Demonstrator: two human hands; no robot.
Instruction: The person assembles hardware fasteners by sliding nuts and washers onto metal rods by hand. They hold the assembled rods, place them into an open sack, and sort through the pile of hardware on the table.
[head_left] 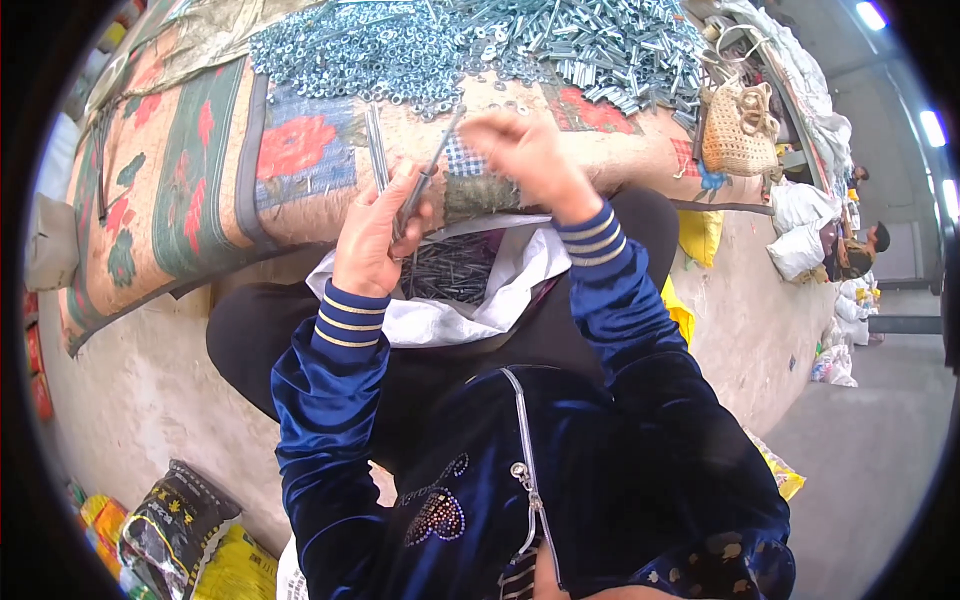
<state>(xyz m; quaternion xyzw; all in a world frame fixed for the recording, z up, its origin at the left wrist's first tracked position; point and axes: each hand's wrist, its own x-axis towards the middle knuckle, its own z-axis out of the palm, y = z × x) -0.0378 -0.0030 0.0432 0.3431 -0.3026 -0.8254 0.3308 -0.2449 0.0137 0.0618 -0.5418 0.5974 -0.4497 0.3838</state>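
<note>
Gripping a long metal rod (425, 180) upright in your closed left hand (375, 235), you keep its top end reachable for your blurred, pinched right hand (525, 150), over the white sack (500, 290) near you

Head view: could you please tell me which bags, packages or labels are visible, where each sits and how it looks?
White plastic bag: on the lap below both hands, open, holding dark metal rods.
Black printed sack: floor at lower left, crumpled, with yellow and white markings.
Yellow bag: beside the black sack, lower left.
Woven basket bag: upper right, tan, with handles.
White sacks: right, piled.
</note>
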